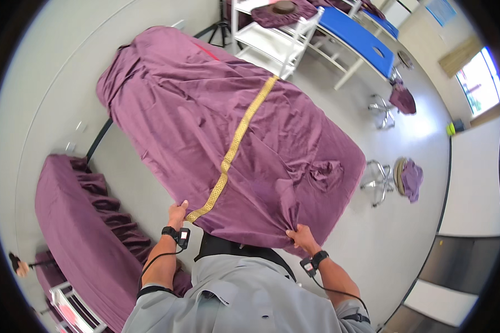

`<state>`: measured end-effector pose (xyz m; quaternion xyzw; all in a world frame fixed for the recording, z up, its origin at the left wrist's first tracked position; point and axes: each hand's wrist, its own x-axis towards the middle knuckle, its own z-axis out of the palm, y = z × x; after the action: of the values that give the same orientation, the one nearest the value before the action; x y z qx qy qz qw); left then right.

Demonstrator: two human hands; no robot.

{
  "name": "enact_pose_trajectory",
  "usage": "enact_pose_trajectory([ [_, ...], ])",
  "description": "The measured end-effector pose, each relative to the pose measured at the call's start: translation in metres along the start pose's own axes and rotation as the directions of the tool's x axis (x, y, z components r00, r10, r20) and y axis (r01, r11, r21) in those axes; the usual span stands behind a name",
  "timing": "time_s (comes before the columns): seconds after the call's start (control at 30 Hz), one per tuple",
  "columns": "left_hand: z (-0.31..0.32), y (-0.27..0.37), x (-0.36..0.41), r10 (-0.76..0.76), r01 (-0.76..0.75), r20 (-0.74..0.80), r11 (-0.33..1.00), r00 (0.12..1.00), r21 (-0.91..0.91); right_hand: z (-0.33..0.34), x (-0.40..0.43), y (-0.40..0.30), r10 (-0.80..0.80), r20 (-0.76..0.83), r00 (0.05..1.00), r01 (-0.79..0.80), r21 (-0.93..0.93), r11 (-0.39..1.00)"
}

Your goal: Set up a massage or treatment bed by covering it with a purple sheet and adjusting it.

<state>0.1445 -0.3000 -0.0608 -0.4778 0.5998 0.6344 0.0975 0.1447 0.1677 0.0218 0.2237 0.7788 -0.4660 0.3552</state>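
Note:
A massage bed under a wrinkled purple cover [162, 108] lies in front of me. Across the cover runs a gold patterned trim band [246, 120], from the far edge to the near one. At the near edge, my left hand [177, 214] grips the cover beside the lower end of this band. My right hand [303, 238] pinches the near edge farther right, where folds gather between thumb and fingers. A bunched ring of purple fabric [327, 175] surrounds what looks like the face opening, near the right end. Both wrists wear black straps with small cabled devices.
Another purple-covered bed [83, 220] with a ruffled skirt stands at the left. Beyond the bed are a white trolley [271, 45] and a blue massage table [354, 39]. Wheeled stools [377, 183] stand at the right, one with a purple seat cover [403, 99].

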Motion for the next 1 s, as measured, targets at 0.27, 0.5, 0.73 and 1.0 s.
enact_pose_trajectory([
  [0.27,-0.003,0.030,0.016,0.055,-0.085,0.085,0.910,0.995,0.405,-0.011,0.051,-0.004,0.009,0.237,0.971,0.058,-0.275,0.960],
  [0.5,0.034,0.055,0.042,0.069,-0.222,0.286,0.808,0.956,0.546,-0.063,0.169,-0.071,-0.351,-0.492,0.797,0.242,-0.273,0.931],
  [0.73,0.027,0.049,0.047,-0.353,0.368,0.346,0.929,0.869,0.024,-0.106,0.287,-0.148,-0.282,-0.724,0.629,-0.031,-0.386,0.922],
  [1.0,-0.014,0.072,0.025,-0.388,0.404,0.336,0.914,0.858,0.025,-0.142,0.289,-0.222,-0.135,-0.660,0.739,0.432,0.309,0.847],
])
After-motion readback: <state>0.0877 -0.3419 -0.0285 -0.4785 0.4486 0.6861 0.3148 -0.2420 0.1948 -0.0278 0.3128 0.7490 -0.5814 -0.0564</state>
